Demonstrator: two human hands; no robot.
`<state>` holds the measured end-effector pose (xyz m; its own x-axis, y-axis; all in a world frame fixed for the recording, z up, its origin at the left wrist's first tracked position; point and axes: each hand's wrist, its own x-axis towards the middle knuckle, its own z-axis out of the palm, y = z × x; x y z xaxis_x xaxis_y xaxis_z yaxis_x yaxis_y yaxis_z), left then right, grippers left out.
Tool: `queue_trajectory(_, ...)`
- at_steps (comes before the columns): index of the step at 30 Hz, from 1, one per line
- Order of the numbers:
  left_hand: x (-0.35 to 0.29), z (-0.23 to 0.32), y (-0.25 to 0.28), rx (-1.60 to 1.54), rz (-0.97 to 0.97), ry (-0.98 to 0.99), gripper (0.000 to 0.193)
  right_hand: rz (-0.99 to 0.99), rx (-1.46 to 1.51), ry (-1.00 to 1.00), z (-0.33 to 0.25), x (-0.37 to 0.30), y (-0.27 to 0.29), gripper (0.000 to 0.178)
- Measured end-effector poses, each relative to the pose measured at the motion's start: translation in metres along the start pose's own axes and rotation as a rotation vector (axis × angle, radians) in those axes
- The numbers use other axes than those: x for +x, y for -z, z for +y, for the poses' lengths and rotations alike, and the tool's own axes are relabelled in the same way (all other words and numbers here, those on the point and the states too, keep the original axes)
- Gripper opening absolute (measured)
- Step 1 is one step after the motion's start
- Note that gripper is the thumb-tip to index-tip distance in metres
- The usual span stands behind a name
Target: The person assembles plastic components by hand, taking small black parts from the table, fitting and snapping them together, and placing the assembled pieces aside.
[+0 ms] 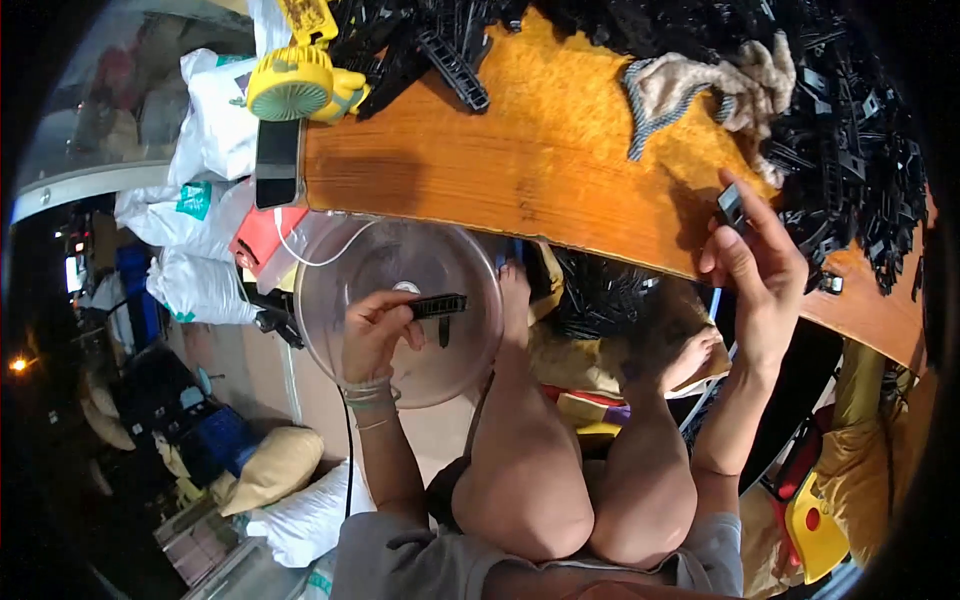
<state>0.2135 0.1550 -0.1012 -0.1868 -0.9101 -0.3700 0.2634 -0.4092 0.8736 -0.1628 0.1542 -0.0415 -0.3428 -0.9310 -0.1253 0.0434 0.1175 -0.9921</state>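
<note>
Pinched in my left hand [374, 335] is a slotted black plastic strip [440, 306], held level above a clear round plastic basin [320, 350]. A small dark piece [444, 332] shows just under the strip, in or over the basin. At the right, my right hand [760, 265] grips a small flat black plastic piece [731, 206] between thumb and fingers, over the front edge of the wooden table [480, 180]. A big heap of black plastic parts [850, 150] lies right beside that hand.
On the table's left stand a yellow fan [290, 85] and a dark phone [278, 165]. A crumpled cloth [740, 90] lies at the back right. White sacks [215, 115] line the left side. Below the table, an open sack [600, 300] holds more black parts near my feet.
</note>
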Motion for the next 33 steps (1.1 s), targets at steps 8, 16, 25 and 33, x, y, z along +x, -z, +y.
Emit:
queue_trajectory(8, 0.017, -0.086, 0.093, 1.448, 0.302, 0.426, 0.017, -0.1, -0.115, 0.019, 0.012, 0.0, 0.003, 0.045)
queue_trajectory(16, 0.025, 0.018, -0.065, 0.36, 0.083, -0.583, 0.02, -0.049, 0.014, 0.079, 0.021, -0.003, 0.002, 0.034)
queue_trajectory(25, 0.079, 0.016, -0.162, 0.873, -0.211, -0.954, 0.028, -0.211, -0.45, 0.398, 0.01, 0.0, -0.001, 0.032)
queue_trajectory(33, 0.084, 0.016, -0.161, 0.855, -0.253, -0.869, 0.028, -0.218, -0.539, 0.411, 0.009, 0.005, 0.001, 0.03)
